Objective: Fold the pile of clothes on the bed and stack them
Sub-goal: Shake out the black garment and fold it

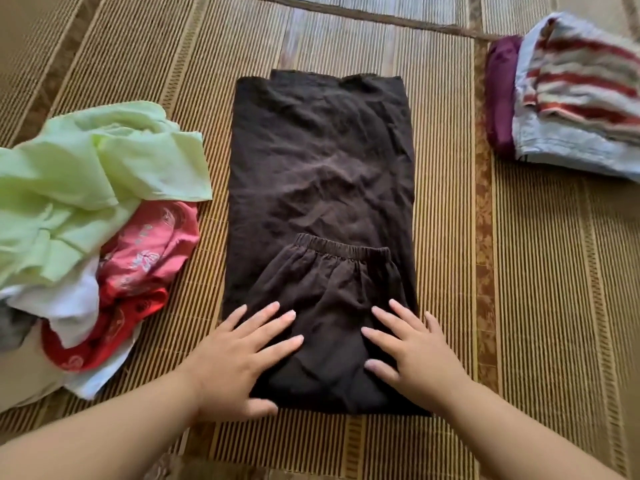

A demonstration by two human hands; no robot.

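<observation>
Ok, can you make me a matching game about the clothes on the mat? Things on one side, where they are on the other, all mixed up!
Things
1. dark brown folded garment with an elastic band
2. light green crumpled cloth
3. red-and-white striped folded cloth
4. purple folded garment

Places
A. on top of the folded stack at the right
B. on top of the messy heap at the left
C. in the middle, under the left hand and right hand
D. at that stack's left side

Pairs: 1-C, 2-B, 3-A, 4-D
</observation>
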